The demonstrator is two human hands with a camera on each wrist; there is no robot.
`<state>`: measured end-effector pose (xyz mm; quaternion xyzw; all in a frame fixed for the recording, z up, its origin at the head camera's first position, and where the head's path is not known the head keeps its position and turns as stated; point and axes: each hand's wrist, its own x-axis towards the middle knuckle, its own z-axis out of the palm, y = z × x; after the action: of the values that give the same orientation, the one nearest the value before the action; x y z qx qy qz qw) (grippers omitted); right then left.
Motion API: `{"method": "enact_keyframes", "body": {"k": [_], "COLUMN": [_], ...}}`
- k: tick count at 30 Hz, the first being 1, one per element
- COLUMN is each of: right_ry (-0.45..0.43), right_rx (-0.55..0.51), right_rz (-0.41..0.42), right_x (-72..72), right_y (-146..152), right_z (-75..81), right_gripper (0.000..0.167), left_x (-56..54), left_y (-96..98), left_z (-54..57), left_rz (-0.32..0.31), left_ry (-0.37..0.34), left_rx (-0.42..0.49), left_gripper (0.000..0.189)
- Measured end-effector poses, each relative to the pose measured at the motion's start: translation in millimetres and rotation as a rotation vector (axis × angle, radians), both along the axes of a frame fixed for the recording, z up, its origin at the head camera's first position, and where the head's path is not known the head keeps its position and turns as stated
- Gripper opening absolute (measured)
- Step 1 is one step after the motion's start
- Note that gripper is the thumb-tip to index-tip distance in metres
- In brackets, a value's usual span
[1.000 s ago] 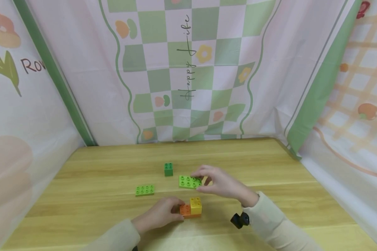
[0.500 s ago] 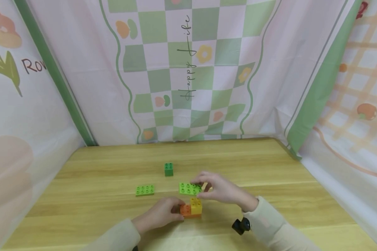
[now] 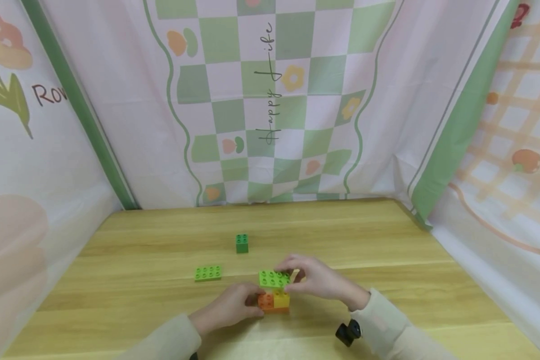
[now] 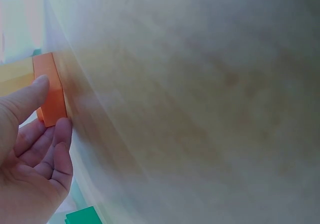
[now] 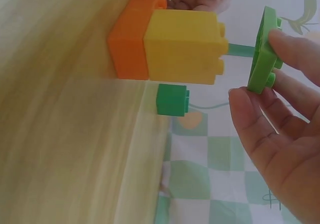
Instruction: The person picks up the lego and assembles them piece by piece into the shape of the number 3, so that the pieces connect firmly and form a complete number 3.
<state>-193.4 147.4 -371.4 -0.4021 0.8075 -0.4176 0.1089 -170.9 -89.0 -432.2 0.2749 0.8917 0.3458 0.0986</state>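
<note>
An orange toy brick (image 4: 51,91) lies on the table with a yellow brick (image 5: 182,46) stacked on one end of its studs. My left hand (image 3: 231,306) grips the orange brick's left end between thumb and fingers. My right hand (image 3: 317,280) pinches a thin light green brick plate (image 3: 273,278) by its right end. In the right wrist view this plate (image 5: 264,51) hangs just above the yellow brick's studs, a gap showing between them. In the head view the plate overlaps the back of the yellow brick.
Another light green plate (image 3: 208,273) lies on the wooden table (image 3: 139,240) to the left. Farther back stands a dark green brick (image 3: 242,243). A patterned cloth (image 3: 288,115) hangs behind the table, with more cloth at both sides.
My right hand has brought the light green plate toward me, from behind the stacked bricks to over the yellow one. The left hand has stayed on the orange brick.
</note>
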Motion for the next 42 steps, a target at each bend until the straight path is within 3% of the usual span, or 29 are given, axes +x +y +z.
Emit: {"method": "enact_keyframes", "body": {"k": [17, 42], "right_ry": [-0.022, 0.050], "right_rx": [0.029, -0.007], "right_rz": [0.005, 0.035], "right_x": [0.9, 0.6], "right_y": [1.2, -3.1], "right_z": [-14.7, -21.2], "right_gripper": [0.039, 0.030], "left_x": [-0.8, 0.9], "left_y": [1.6, 0.5], "left_z": [-0.8, -1.2], "left_rz": [0.008, 0.012], "left_ry": [-0.018, -0.011], "left_rx": [0.011, 0.021], "left_gripper": [0.037, 0.031]}}
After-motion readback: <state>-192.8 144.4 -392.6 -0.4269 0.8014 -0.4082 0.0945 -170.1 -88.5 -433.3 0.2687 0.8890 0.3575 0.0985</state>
